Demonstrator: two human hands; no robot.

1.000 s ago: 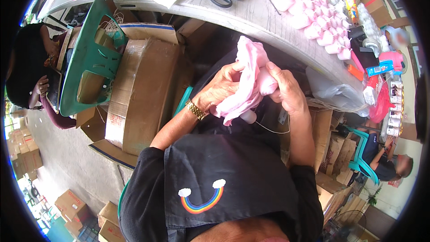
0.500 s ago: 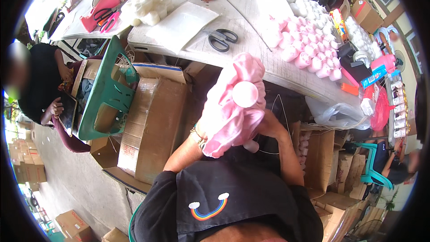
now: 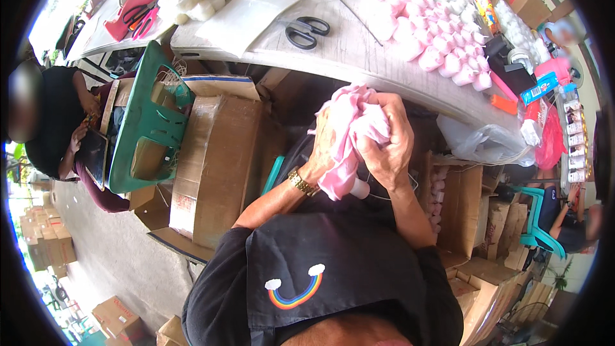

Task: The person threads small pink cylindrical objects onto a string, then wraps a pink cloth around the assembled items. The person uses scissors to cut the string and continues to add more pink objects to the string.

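Both my hands hold a bunched pink cloth (image 3: 343, 160) in front of my chest, just off the table's near edge. My left hand (image 3: 322, 148), with a gold watch at its wrist, grips the cloth from the left. Curled over its right side is my right hand (image 3: 396, 138), thumb pressing on the folds. A piece inside the cloth is hidden, so I cannot make it out. Below the cloth, a small pale pink cylinder (image 3: 360, 188) shows near my lap. On the table lie many pink candle-like pieces (image 3: 442, 45) with pointed tops.
Black-handled scissors (image 3: 307, 32), a white sheet (image 3: 250, 19) and a thin rod (image 3: 349, 9) lie on the table (image 3: 275, 61). Cardboard boxes (image 3: 214, 166) stand at my left, beside a green chair (image 3: 144, 134). Another person (image 3: 57, 115) sits at far left. An open box (image 3: 458, 218) is at my right.
The cloth, spread earlier with a round pink piece on top, is now bunched between my hands. My right hand has come up onto it. The view has shifted slightly.
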